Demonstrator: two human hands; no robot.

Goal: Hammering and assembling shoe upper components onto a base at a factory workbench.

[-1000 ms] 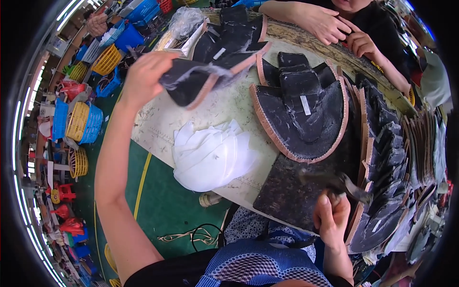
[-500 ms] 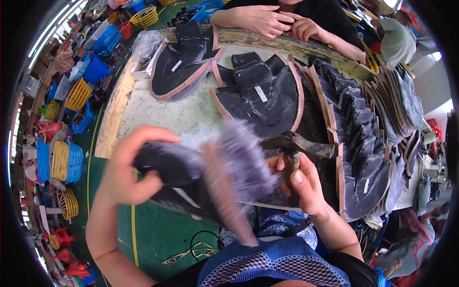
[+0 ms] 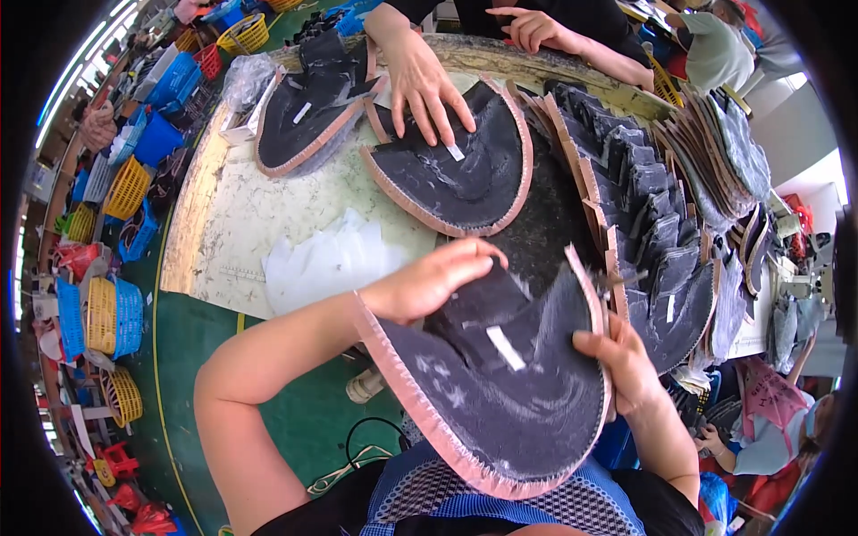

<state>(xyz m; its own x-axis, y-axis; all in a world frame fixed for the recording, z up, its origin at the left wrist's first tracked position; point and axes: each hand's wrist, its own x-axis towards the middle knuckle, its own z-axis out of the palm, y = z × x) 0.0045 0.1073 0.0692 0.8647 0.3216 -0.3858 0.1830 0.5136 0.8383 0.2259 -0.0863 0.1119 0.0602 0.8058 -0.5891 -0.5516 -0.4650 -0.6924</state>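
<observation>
A U-shaped black upper piece [image 3: 500,397], like a slipper or shoe upper, is tilted toward me above the near table edge. It has a pinkish notched border and a small white label. My left hand [image 3: 429,281] is bent around its upper flap, the thumb partly hidden. Gripping the right edge, my right hand [image 3: 626,357] has its thumb on the black face and its fingers behind. A dark tool tip [image 3: 628,279] shows just above that hand; the piece hides the rest, and in the earlier view a hammer was there.
Across the table, a co-worker's hand [image 3: 424,89] lies on a similar upper [image 3: 474,183]. Another upper [image 3: 304,116] sits at the far left. Overlapping uppers [image 3: 661,223] line the right side. Crumpled white sheeting [image 3: 331,263] lies left of centre; baskets [image 3: 125,188] stand beyond.
The upper has turned its black face toward me, its grey fur now out of sight. My right hand has moved onto its edge. A co-worker's hand has reached onto the far middle upper.
</observation>
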